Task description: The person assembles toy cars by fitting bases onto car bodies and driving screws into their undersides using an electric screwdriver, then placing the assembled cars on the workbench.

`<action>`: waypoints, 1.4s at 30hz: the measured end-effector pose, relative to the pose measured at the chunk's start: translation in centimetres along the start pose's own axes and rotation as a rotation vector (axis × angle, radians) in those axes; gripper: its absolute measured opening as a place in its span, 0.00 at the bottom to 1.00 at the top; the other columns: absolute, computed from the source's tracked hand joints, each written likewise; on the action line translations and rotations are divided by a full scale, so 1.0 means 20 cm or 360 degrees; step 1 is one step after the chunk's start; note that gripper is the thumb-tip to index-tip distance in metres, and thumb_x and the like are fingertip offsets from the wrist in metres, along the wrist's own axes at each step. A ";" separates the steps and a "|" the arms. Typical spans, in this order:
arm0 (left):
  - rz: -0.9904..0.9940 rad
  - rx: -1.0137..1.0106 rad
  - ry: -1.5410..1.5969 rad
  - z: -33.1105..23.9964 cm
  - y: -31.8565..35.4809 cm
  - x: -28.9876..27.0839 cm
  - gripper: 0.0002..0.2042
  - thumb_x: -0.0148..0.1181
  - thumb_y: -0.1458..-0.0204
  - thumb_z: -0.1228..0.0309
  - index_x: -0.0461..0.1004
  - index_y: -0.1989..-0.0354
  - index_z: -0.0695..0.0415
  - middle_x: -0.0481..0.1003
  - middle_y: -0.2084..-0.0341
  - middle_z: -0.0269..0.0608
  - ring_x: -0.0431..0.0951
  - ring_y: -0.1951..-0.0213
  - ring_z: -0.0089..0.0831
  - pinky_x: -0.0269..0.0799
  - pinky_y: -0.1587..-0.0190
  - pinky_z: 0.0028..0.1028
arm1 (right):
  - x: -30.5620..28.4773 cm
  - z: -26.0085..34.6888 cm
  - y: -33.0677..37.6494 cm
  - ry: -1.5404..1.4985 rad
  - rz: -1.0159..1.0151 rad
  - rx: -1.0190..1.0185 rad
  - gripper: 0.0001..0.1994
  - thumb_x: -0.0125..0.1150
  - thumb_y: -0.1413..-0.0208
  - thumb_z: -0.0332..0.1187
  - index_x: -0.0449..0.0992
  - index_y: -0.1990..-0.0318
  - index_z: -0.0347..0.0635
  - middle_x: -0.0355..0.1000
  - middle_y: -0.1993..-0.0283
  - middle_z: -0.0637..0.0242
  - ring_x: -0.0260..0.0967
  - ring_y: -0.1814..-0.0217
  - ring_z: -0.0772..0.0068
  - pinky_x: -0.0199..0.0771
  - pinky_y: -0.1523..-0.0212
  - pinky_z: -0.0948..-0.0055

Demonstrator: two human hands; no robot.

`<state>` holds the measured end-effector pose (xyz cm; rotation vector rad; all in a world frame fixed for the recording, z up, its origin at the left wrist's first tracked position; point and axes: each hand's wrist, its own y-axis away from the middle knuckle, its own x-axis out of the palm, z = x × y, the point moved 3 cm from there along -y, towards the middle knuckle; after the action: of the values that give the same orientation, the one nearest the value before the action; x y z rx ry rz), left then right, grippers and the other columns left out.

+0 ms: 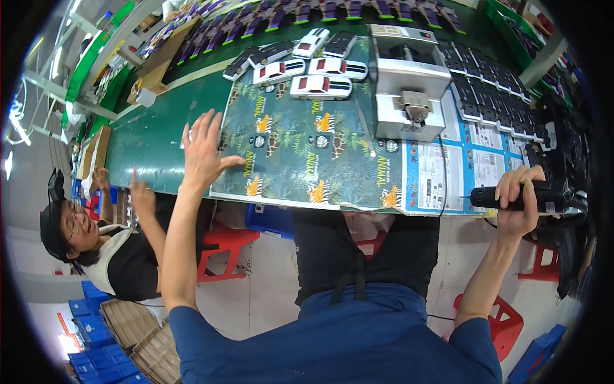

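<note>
My left hand (203, 150) is raised with its fingers spread and nothing in it, over the left edge of a printed cardboard sheet (291, 153) on the bench. On the right, my right hand (519, 201) wraps around a black electric screwdriver (551, 197), its thin tip pointing left. Several white toy cars (321, 88) with black stripes stand at the back of the sheet, away from both hands. Among them are cars showing black surfaces (271, 54). A slim metal tool, perhaps tweezers (366, 132), lies left of a silver metal device (409, 83).
Rows of black toy-car bases (489, 102) lie right of the device on a blue-white printed sheet (435, 179). Purple and green parts (256, 25) line the far belt. At left, a co-worker (105, 243) sits with hands raised. Red stools (225, 249) and blue crates (102, 358) stand below.
</note>
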<state>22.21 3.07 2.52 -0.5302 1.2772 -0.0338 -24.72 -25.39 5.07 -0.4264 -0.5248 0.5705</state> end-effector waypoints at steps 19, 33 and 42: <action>0.0456 0.0004 0.1775 -2.85 -1.11 0.09 0.28 0.65 0.53 0.49 0.73 0.61 0.69 0.77 0.63 0.62 0.79 0.58 0.56 0.74 0.56 0.46 | -0.25 0.55 0.21 -0.0062 -0.0133 -0.0037 0.17 0.75 0.64 0.29 0.70 0.71 0.34 0.65 0.84 0.66 0.62 0.86 0.75 0.68 0.82 0.76; 0.0568 -0.0264 0.3373 -2.85 -0.96 0.09 0.18 0.71 0.63 0.79 0.73 0.62 0.63 0.78 0.66 0.38 0.76 0.65 0.22 0.73 0.64 0.24 | -0.29 0.55 0.18 -0.0010 0.0313 -0.0128 0.16 0.67 0.57 0.28 0.69 0.62 0.35 0.68 0.81 0.65 0.66 0.84 0.72 0.73 0.79 0.73; 0.0333 -0.1085 0.3766 -1.58 -0.27 -0.04 0.11 0.53 0.39 0.70 0.65 0.51 0.61 0.76 0.60 0.49 0.81 0.66 0.33 0.81 0.66 0.31 | 0.18 0.37 -0.04 -0.0094 0.0128 -0.0407 0.15 0.58 0.41 0.42 0.62 0.61 0.41 0.61 0.77 0.70 0.57 0.83 0.81 0.64 0.77 0.77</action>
<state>-5.47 -12.71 -0.56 -0.8980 3.7319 -0.0461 -26.03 -22.14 12.48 -0.6775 -0.6426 0.5967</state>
